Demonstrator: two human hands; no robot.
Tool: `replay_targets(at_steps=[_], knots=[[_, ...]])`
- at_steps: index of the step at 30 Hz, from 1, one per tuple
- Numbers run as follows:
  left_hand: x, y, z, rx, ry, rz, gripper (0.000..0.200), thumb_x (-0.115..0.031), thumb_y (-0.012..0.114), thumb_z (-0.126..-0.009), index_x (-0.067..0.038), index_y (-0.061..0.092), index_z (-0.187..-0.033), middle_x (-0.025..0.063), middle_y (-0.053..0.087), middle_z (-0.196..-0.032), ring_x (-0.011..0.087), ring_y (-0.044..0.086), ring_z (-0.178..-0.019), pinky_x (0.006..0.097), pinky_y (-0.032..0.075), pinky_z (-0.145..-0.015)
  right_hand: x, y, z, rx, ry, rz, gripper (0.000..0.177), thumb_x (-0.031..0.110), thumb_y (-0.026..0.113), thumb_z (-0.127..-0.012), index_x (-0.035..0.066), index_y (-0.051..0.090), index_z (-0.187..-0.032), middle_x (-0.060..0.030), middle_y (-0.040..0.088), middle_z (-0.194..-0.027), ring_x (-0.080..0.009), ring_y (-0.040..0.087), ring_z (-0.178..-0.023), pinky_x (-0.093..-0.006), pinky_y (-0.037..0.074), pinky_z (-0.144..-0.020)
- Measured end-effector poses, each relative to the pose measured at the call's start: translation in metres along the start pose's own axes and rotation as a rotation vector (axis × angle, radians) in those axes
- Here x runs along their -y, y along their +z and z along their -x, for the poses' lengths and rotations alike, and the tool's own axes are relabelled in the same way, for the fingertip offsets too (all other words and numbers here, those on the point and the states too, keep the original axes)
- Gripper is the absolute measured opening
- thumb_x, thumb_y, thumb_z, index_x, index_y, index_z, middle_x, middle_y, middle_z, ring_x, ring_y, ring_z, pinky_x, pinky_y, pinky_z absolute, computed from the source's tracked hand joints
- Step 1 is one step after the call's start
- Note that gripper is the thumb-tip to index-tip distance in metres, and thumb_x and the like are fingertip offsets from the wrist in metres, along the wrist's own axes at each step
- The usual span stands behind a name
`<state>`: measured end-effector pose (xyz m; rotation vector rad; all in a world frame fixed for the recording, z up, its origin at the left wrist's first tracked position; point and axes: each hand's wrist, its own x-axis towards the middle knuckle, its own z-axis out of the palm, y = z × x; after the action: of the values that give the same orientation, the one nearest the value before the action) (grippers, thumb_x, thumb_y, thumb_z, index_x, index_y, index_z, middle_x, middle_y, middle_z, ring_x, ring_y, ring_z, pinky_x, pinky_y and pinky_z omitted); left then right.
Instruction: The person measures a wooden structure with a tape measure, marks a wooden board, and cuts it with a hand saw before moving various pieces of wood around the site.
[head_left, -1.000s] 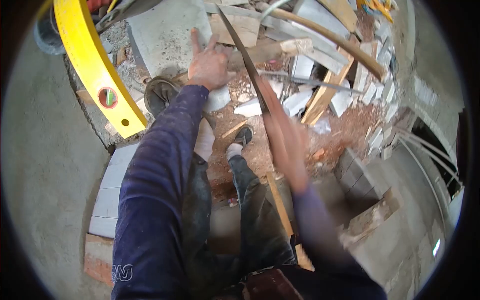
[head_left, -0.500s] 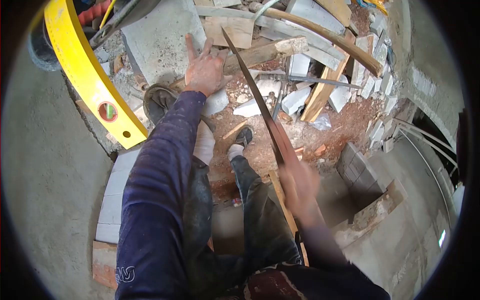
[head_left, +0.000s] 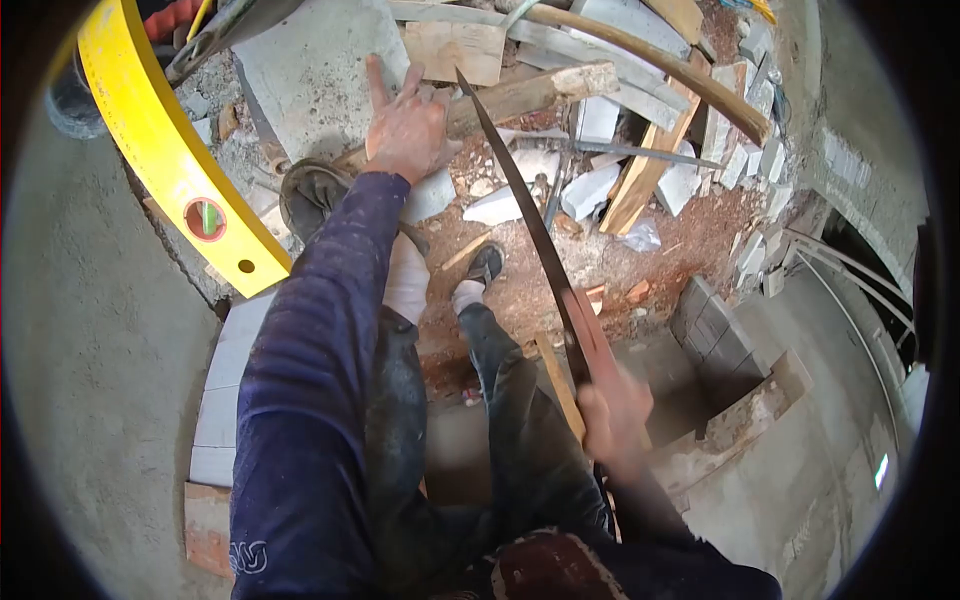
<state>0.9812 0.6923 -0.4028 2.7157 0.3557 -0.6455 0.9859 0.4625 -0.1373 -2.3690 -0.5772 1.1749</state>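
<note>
My right hand (head_left: 612, 405), blurred by motion, is wrapped round the handle end of a hand saw (head_left: 533, 220). The long dark blade runs up and to the left, its narrow tip close to a small flat board (head_left: 455, 50). My left hand (head_left: 408, 130) lies with fingers spread on the lower right edge of a grey block (head_left: 315, 75). Under and beside that hand runs a rough wooden beam (head_left: 530, 97), partly hidden by it. The saw's handle is mostly covered by my fingers.
A yellow spirit level (head_left: 150, 130) stands at the left. Broken pale blocks (head_left: 590, 190), planks (head_left: 655, 170) and a wooden tool handle (head_left: 680, 72) lie over red soil. My feet are among the debris, near a block-edged pit (head_left: 655, 365). Dark buckets are at upper left.
My right hand and the saw have moved back toward my body and slightly right. My left hand stays on the block; the whole view has shifted a little.
</note>
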Motion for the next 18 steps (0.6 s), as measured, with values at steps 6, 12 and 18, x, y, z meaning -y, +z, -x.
replay_targets(at_steps=[6,12,18], knots=[[0.000,0.002,0.000,-0.003,0.002,-0.011,0.065,-0.050,0.076,-0.077,-0.009,0.063,-0.126,0.0051,0.064,-0.131,0.0215,0.031,-0.147,0.0674,-0.007,-0.118,-0.048,0.067,-0.159,-0.253,-0.154,-0.117,0.027,0.026,0.055,-0.096,0.001,0.061,-0.102,-0.0193,0.060,-0.075,-0.0343,0.054,-0.061,-0.0468,0.040,-0.057],[-0.001,-0.002,-0.002,0.072,-0.033,0.010,0.066,-0.050,0.076,-0.076,-0.010,0.062,-0.127,0.0049,0.062,-0.134,0.0198,0.026,-0.149,0.0673,-0.008,-0.118,-0.026,0.021,-0.018,-0.073,-0.103,-0.082,0.061,0.038,0.037,-0.101,0.005,0.037,-0.152,-0.0136,0.047,-0.149,-0.0325,0.061,-0.063,-0.0373,0.044,-0.055],[-0.001,-0.002,-0.003,0.058,-0.019,-0.016,0.069,-0.051,0.076,-0.076,-0.010,0.061,-0.130,0.0020,0.062,-0.134,0.0194,0.025,-0.149,0.0670,-0.009,-0.119,-0.088,0.076,-0.115,-0.379,-0.570,0.240,0.035,0.027,0.055,-0.092,0.011,0.061,-0.123,-0.0139,0.058,-0.073,-0.0341,0.055,-0.062,-0.0449,0.040,-0.053]])
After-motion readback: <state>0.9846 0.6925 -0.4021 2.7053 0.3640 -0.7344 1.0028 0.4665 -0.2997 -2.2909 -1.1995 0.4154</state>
